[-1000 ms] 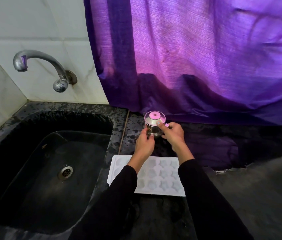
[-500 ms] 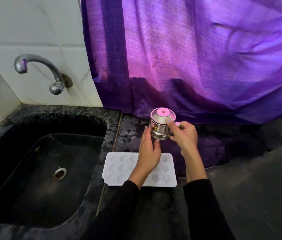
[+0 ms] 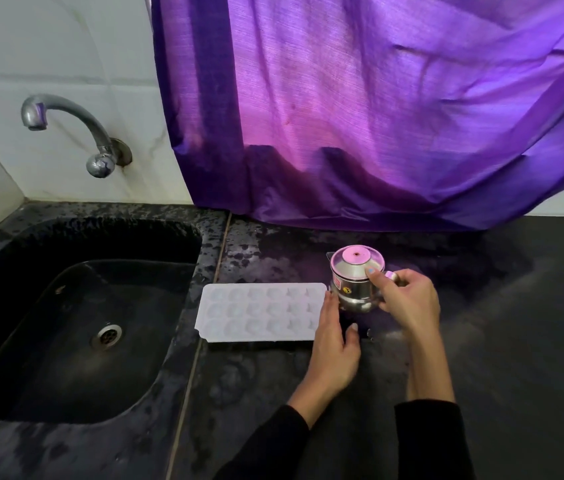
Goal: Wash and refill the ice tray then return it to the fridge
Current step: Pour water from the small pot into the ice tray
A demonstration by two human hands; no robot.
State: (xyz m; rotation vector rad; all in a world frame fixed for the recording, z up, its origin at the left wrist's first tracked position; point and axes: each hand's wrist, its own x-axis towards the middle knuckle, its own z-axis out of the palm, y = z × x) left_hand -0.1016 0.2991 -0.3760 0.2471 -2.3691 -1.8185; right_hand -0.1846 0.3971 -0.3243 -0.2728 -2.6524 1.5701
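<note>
Ice tray [image 3: 259, 311] is lying flat on the wet black counter [image 3: 515, 341], just right of the sink; it is a single white plastic rectangle with three rows of shallow moulded cells, six across where they can be counted, its right end partly hidden by a hand. Whether the cells are holding water cannot be told. Starting at the left, one curved metal tap [image 3: 66, 128] is sticking out of the pale tiled wall above one black sink [image 3: 7, 341] with a round steel drain [image 3: 107, 335]. Behind, one purple curtain [image 3: 377, 116] is hanging down to the counter. The left hand [image 3: 334, 344] is resting open, fingers together and reaching forward, lying against the tray's right end and gripping nothing. Just right of it, the right hand [image 3: 408, 301] is closing around one small steel jug [image 3: 355, 282], its thumb resting near the rim. Two black sleeves are covering the forearms.
</note>
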